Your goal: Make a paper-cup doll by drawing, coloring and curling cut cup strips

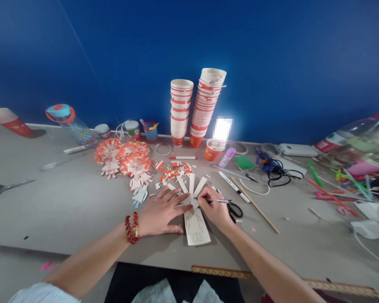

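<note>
A white paper cut-out point(196, 231) lies on the table, with strips fanned out at its far end and a pencilled figure in a dress on its near part. My left hand point(166, 210) rests flat on its left side, fingers spread, holding nothing. In my right hand point(216, 208) is a pen point(219, 200), gripped between thumb and fingers with its tip at the paper's middle. Black-handled scissors point(236, 210) lie partly hidden beside my right hand. Paper scraps point(177, 170) in orange and white are strewn beyond the strips.
Two tall stacks of paper cups point(180, 109) stand at the back by a bright lamp point(222, 129). Orange-and-white paper dolls point(123, 158) are heaped on the left. A wooden stick point(259, 208), a white marker point(234, 187) and a glue gun point(268, 162) lie to the right.
</note>
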Tool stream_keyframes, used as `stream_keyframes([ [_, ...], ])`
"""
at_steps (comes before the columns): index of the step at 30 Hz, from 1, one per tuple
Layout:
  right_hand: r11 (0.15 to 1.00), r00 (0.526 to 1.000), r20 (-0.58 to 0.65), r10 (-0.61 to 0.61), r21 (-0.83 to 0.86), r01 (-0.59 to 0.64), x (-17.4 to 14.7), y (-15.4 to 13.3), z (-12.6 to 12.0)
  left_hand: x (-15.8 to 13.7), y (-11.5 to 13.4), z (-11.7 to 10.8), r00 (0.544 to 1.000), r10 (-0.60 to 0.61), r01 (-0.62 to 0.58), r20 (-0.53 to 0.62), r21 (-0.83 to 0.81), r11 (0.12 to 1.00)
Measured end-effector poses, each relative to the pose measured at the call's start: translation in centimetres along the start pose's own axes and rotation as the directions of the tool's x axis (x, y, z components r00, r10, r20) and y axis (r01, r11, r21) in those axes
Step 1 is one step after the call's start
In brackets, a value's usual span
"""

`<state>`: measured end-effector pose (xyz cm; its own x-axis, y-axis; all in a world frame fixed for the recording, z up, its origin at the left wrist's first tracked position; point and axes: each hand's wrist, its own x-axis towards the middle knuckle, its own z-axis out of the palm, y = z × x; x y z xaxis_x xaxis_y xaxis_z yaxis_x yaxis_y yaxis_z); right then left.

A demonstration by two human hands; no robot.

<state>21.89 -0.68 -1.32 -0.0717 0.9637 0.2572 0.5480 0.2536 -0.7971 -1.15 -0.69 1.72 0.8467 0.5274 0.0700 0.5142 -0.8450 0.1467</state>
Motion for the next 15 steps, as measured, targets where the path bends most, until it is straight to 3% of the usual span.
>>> stream_keyframes([
  [15,1.0,0.999,0.036,-0.005,0.001,0.005,-0.04,0.24,0.06,0.05,0.12,-0.23,1.0,-0.007,0.007,0.02,0.013,1.0],
])
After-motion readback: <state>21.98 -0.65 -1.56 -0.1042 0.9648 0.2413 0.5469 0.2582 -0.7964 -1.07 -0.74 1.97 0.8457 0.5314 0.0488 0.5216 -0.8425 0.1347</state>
